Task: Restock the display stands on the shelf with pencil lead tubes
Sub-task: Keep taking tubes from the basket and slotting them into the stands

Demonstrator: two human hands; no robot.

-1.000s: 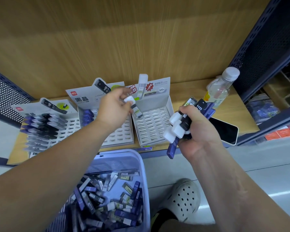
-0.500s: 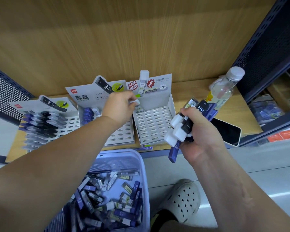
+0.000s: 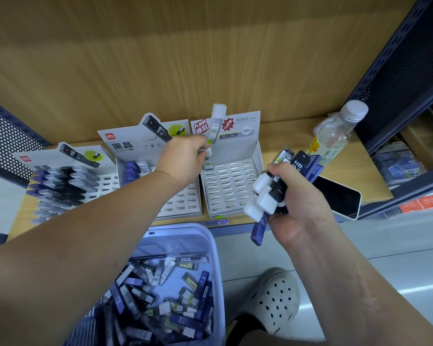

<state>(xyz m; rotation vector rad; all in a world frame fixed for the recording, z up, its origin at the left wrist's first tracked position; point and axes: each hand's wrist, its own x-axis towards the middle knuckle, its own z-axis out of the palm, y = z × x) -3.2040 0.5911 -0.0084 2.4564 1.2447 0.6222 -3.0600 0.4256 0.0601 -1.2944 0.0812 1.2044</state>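
Three white slotted display stands sit on the wooden shelf. The left stand (image 3: 105, 182) is mostly full of dark and purple tubes. A few purple tubes stand at the back of the middle stand (image 3: 183, 203). My left hand (image 3: 183, 158) pinches a white-capped lead tube (image 3: 207, 158) at the back left corner of the right stand (image 3: 231, 186), whose other slots look empty. My right hand (image 3: 298, 198) grips a bundle of lead tubes (image 3: 275, 186), white caps toward me, in front of that stand.
A lilac basket (image 3: 210, 245) holding several loose lead tubes stands below the shelf edge. A clear water bottle (image 3: 335, 136) and a phone (image 3: 338, 196) lie on the shelf's right end. A dark perforated upright (image 3: 395, 71) bounds the right side. My shoe (image 3: 275, 295) is on the floor.
My left hand carried the single tube forward and right, from above the middle stand to the back left corner of the right stand. The right hand's bundle stayed almost still.
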